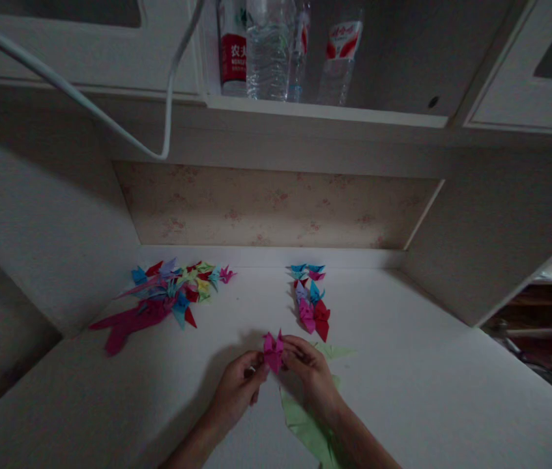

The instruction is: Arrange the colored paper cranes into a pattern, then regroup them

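Observation:
A small magenta folded-paper crane is held above the white tabletop between my two hands. My left hand pinches its left side with thumb and fingers. On its right side, my right hand grips it the same way. Under my right hand and forearm lies a pale green piece of paper, partly hidden by the arm. Beyond the hands, a small group of folded-paper cranes in red, magenta, blue and lilac rests on the table.
A larger heap of colourful paper cranes lies at the back left, beside a big magenta folded-paper piece. Overhead, a shelf carries several plastic bottles. A white cable hangs down in front of the cabinet.

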{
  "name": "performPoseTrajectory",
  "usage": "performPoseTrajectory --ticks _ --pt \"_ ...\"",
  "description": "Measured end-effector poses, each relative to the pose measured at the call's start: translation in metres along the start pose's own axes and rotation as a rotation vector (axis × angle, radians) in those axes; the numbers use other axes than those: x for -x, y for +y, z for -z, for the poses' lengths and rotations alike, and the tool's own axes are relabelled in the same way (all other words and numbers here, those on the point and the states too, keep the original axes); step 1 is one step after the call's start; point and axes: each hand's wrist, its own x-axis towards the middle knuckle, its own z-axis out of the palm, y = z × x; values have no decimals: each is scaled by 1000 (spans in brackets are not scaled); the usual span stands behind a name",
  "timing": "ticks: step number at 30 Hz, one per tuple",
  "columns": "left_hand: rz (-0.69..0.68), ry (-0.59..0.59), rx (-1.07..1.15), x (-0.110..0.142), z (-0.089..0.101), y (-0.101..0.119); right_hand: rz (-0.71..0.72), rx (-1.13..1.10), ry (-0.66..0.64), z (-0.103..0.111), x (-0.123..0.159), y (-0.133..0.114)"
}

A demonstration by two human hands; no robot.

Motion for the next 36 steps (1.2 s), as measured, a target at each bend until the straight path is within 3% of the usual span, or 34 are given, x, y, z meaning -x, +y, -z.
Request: performPoseTrajectory --ticks 7,19,23,36 --pt "-1 -17 -25 -2 0 -3 15 14 37 -4 0 -2" --pt "44 3 -18 -4 4 -6 -40 116 -113 1 1 7" --pt "60 1 -17 -6 3 -10 -30 212 -97 4 0 10" --pt "82 -31 -34 -2 0 6 -69 111 -70 4 -2 9"
